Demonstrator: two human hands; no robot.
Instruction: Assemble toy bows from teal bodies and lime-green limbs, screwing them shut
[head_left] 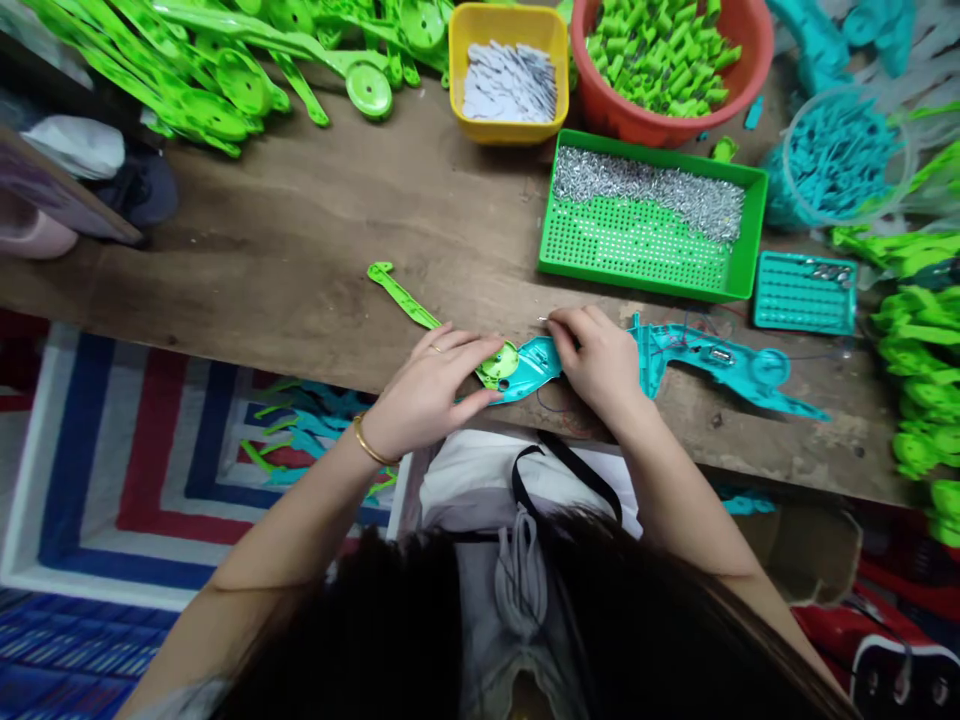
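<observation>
Left hand (pixel 420 395): one, bent over the work, fingers on the round end of a green lever (pixel 405 300), thumb at the near rim of a teal shell (pixel 534 368), the two held together. Right hand (pixel 604 365): one, fingers curled over the shell's middle, a thin metallic sliver (pixel 543 319) at the fingertips; whether it is pinched or merely touched, we cannot tell. Teal shell: one, open-faced, lying on the bench (pixel 300 250) near the front edge, apparently running on beneath the right hand to a tapering end, though the join is covered. Handling, in our judgement: light, stiff, rather smooth plastic, apt to skid if pushed from one side; we would take it by the outer rims, flat and low, keeping off the fine red wires (pixel 679 335), which look the frailest item. Green lever: long and slim, likely springy toward its tip, best steadied at the disc. Beyond the hands: green tray (pixel 570 240) of small metal pieces; teal tray (pixel 802 315), shallow, just beside it; yellow tub (pixel 510 130) of pale slips; red bowl (pixel 645 125) of short green parts; clear tub (pixel 840 155) of teal pieces; green parts (pixel 247 85), heaped at far left.
</observation>
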